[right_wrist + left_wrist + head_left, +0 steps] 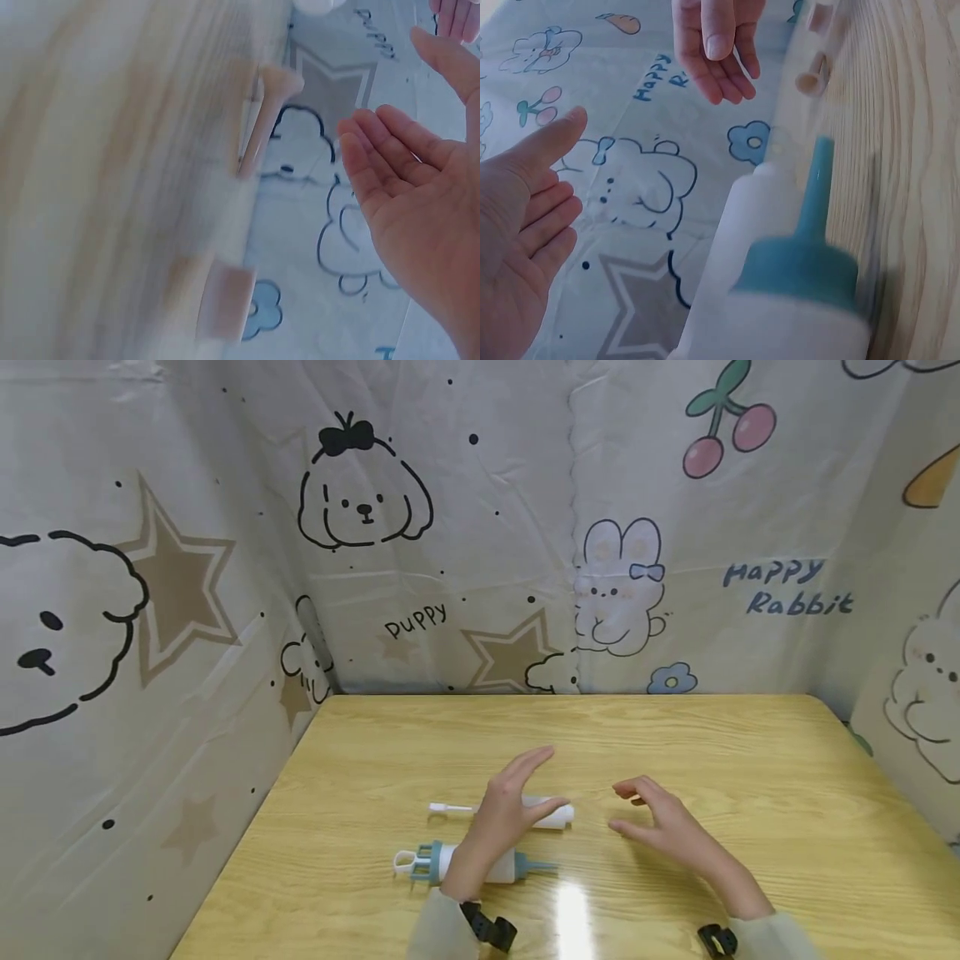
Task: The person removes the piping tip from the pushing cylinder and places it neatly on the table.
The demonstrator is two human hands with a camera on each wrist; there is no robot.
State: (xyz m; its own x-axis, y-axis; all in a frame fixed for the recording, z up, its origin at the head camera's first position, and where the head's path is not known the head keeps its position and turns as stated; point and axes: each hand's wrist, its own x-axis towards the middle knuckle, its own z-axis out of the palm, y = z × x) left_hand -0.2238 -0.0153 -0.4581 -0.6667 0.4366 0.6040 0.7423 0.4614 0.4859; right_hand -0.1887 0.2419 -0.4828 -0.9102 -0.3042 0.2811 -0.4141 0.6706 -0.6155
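Presently, I hold my left hand [504, 814] spread and raised over a white tube [557, 816], which lies beside a teal-and-white bottle [502, 867] on the table [712, 739]. My right hand [667, 828], fingers loosely bent, is positioned to their right.

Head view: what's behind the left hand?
Behind the left hand, a white cylinder shows on one side, a thin white stem on the other; where they'd meet is covered. The wrist hides the middle of a teal-and-white bottle.
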